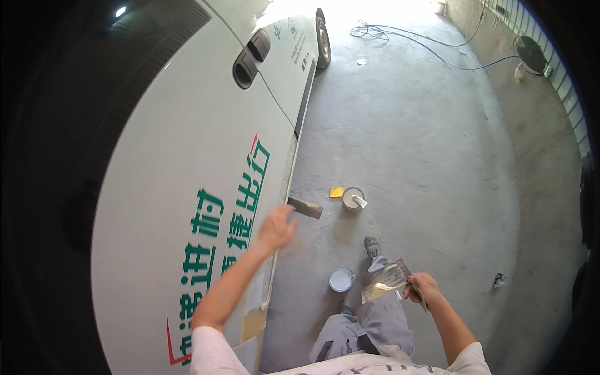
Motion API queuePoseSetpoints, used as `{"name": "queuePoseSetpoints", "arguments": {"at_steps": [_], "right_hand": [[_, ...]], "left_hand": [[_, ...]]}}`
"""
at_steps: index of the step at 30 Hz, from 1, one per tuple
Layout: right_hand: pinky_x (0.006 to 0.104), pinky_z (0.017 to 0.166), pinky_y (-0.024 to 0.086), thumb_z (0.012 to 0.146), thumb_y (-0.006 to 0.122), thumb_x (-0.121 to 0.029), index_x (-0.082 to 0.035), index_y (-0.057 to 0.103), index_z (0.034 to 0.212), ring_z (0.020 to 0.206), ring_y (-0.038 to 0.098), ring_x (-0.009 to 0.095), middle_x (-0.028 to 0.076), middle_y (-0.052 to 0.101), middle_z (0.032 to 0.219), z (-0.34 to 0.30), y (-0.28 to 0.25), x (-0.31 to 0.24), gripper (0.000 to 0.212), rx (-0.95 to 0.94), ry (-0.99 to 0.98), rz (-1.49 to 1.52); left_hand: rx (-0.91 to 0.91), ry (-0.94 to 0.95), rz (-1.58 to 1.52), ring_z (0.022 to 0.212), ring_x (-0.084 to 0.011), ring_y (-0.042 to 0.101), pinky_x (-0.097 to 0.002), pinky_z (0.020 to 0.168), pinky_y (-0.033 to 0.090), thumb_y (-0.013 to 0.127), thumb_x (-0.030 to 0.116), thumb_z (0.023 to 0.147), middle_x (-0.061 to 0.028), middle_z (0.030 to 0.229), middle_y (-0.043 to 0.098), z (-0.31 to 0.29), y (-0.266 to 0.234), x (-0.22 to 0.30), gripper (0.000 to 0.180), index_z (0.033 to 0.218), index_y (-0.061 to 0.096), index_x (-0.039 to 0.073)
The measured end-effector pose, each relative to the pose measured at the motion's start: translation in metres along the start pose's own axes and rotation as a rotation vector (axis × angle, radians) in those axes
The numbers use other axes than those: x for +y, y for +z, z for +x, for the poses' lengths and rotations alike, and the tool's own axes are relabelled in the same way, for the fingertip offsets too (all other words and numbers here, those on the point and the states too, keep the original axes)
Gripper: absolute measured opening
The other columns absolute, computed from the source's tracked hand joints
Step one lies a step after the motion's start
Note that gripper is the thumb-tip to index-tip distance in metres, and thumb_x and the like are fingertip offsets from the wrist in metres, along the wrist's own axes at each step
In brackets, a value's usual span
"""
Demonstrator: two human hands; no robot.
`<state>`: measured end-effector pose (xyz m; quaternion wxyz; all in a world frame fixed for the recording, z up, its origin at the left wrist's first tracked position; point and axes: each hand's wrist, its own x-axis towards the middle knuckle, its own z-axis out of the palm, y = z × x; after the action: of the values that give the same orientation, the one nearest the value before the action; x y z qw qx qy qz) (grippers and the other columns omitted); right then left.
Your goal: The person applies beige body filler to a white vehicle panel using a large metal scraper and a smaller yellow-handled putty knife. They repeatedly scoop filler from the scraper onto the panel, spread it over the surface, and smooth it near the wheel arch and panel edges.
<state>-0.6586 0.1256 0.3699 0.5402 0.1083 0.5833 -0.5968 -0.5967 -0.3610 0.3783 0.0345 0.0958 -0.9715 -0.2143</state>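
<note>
White across the van (pixel 162 150), green in its lettering (pixel 207 214), pale yellow on the putty (pixel 380 290), dark grey-brown on the spreader (pixel 306 209), bright yellow on the block (pixel 336 192), grey over the floor (pixel 425 156).

Motion blurs the left fingers (pixel 288 213), and they hide one end of the dark flat blade (pixel 307 209). The right fingers (pixel 417 280) partly cover the grip of the putty board (pixel 392 275). The lower edge cuts off the white van (pixel 156 162). A dark scrap (pixel 499 280) at right is too small to identify.
</note>
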Motion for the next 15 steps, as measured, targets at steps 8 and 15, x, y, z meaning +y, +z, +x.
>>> {"name": "queuePoseSetpoints", "arguments": {"at_steps": [8, 15], "right_hand": [[0.0291, 0.036, 0.032, 0.098, 0.046, -0.022, -0.005, 0.061, 0.076, 0.037, 0.042, 0.013, 0.013, 0.068, 0.064, 0.099, -0.101, -0.06, 0.031, 0.171, 0.015, 0.029], [0.0271, 0.035, 0.03, 0.1, 0.047, -0.025, -0.005, 0.058, 0.078, 0.037, 0.039, 0.011, 0.011, 0.066, 0.062, 0.12, -0.147, -0.077, 0.031, 0.277, 0.124, 0.016]], "left_hand": [[0.0, 0.116, 1.224, 0.138, -0.0326, 0.045, -0.0444, 0.122, 0.029, 0.072, 0.035, 0.087, -0.0154, 0.143, 0.053, 0.358, -0.153, -0.09, 0.065, 0.139, 0.051, 0.002], [-0.389, -0.114, 1.716, 0.149, -0.0294, 0.035, -0.0429, 0.127, 0.023, 0.074, 0.038, 0.09, -0.0139, 0.158, 0.041, 0.486, -0.203, -0.099, 0.081, 0.155, 0.036, 0.006]]}}
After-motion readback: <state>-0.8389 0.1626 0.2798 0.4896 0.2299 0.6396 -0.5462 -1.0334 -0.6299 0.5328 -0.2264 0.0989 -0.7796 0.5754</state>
